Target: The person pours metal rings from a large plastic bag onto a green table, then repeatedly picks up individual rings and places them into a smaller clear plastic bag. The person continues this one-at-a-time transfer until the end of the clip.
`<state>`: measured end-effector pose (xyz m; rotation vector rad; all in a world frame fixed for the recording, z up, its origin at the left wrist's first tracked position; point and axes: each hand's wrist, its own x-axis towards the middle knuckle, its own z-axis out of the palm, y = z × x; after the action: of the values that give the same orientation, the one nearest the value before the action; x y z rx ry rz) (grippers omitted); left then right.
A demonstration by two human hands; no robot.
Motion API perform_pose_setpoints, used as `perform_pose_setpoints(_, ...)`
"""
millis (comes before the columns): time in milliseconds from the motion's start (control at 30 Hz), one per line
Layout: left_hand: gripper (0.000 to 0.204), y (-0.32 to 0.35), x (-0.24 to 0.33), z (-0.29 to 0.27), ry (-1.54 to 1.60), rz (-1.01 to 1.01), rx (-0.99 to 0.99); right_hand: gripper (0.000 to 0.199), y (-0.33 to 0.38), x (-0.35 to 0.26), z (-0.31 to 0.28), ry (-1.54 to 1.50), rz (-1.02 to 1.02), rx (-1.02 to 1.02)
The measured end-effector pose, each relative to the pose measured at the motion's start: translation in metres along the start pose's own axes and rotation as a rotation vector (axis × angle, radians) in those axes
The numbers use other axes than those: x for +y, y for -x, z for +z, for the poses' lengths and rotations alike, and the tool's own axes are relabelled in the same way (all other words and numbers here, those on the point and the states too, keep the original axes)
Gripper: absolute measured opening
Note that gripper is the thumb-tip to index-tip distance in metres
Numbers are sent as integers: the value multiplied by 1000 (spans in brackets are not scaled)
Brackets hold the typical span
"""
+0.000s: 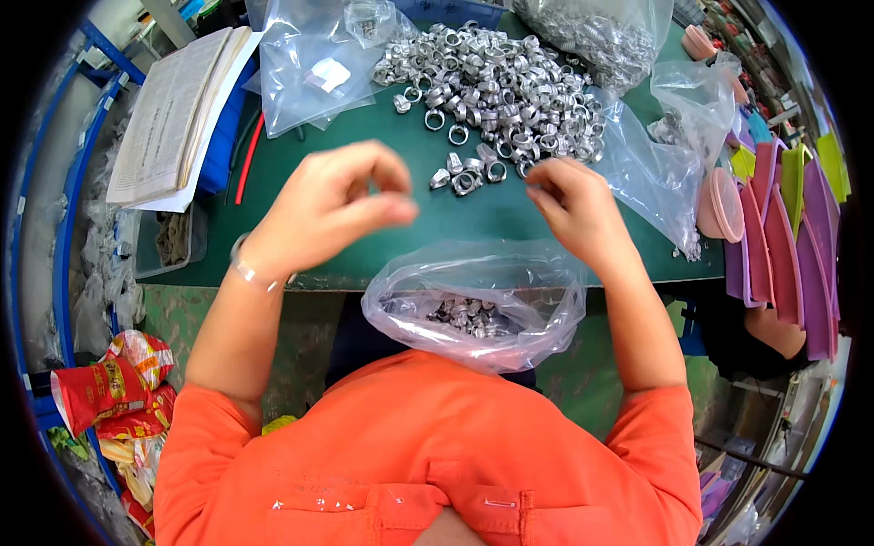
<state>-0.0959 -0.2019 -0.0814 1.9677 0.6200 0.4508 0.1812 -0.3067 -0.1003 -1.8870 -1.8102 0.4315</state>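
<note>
A heap of small silvery metal rings [519,91] lies on the green tabletop [355,246], with a few loose rings [467,180] at its near edge. My left hand [341,196] hovers left of these, slightly blurred; its fingers are bent, a gap shows between thumb and forefinger, and nothing is visible in it. At the heap's near right edge, my right hand [580,202] has thumb and fingertips drawn together; what they pinch is too small to make out. Between my forearms, a clear plastic bag [391,309] gapes at the table's front edge, with small metal pieces [469,316] inside.
Clear bags [305,55] lie at the back left, and a full bag of metal parts [601,41] stands behind the heap. Papers [177,118] rest on a blue bin at left, near a red rod [248,159]. Pink and purple plastic bins [783,227] crowd the right edge.
</note>
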Motion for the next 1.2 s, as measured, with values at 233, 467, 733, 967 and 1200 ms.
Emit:
perform_pose_setpoints(233,20,-105,-61,69,-475,244,250,35,-50,22,61,243,40,-130)
perform_pose_setpoints(467,11,-113,-73,59,-346,147,174,30,-22,22,22,-378,113,-33)
perform_pose_setpoints(733,28,-81,-58,51,-337,81,44,35,-15,-4,11,-52,-205,-229)
perform_pose_setpoints(967,54,-68,-65,59,-385,34,71,24,-48,38,75,53,-335,-62)
perform_pose_setpoints(1200,43,-66,-85,72,-286,-26,142,53,-43,23,72,-33,-261,-129)
